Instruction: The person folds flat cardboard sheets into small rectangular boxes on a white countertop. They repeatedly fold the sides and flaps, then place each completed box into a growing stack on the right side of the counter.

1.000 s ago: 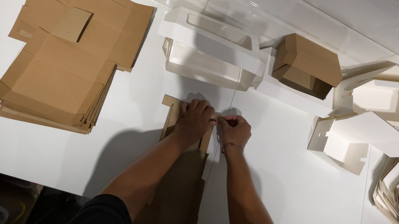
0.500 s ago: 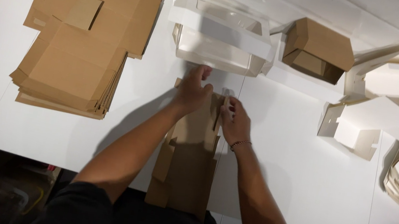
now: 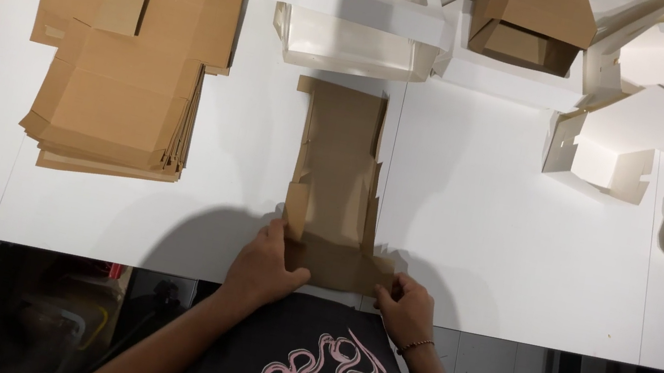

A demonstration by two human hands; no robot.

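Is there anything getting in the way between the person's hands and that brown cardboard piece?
Nothing visible does. The left hand and right hand already grip the near end of the flat brown cardboard blank at the table edge.

My left hand [image 3: 263,267] lies palm down, fingers curled and pinching toward one o'clock. My right hand [image 3: 406,307] sits at three o'clock of it, fingertips pinching toward eleven, forearms bare.

The left hand [image 3: 263,270] hides the brown cardboard blank's [image 3: 338,178] near-left corner.
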